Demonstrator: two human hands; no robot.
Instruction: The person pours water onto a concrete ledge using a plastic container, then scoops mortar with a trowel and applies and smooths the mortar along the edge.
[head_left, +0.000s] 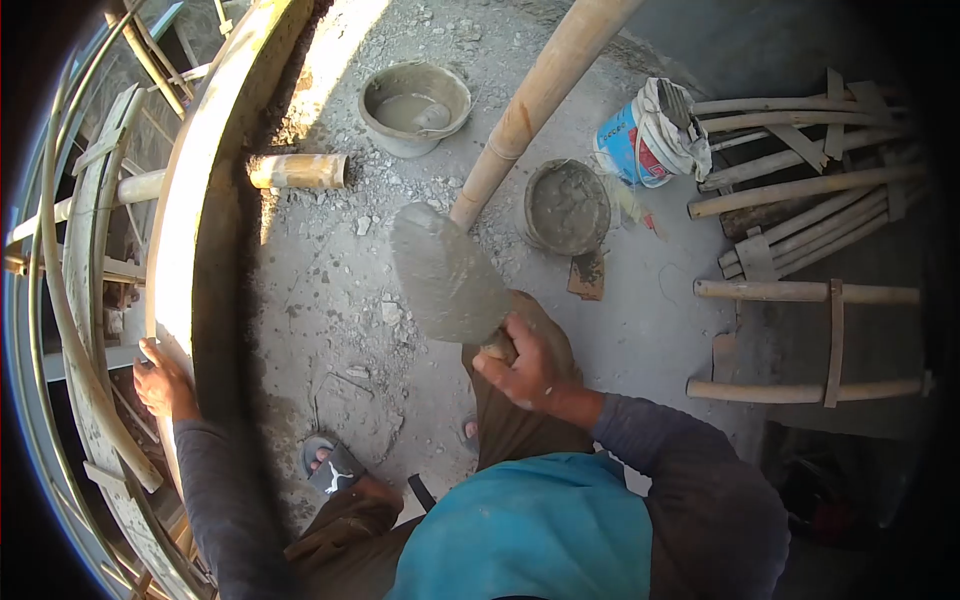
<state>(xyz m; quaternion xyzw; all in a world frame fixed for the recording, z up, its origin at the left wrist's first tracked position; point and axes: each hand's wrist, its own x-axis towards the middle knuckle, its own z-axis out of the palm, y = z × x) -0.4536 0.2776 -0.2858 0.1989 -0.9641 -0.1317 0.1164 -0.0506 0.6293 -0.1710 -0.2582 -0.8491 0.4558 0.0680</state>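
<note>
The right hand (530, 370) holds a trowel (445, 280) tight by its handle. The trowel's flat blade lies far and left of that hand, its long way slanting from the near right to the far left. The left hand (165, 385) is well apart from it, resting on the left wall (180, 230) with its fingers loose. A bucket (527, 222) of gray mud sits on the far right side of the blade.

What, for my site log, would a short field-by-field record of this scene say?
left hand: resting on top of the curved wall
right hand: gripping the trowel by its handle
trowel: blade smeared grey
grey mix: in the pale tub and the dark bucket
other container: blue-labelled bucket
bamboo pole: above the trowel in the picture
floor: grey, strewn with rubble
</note>
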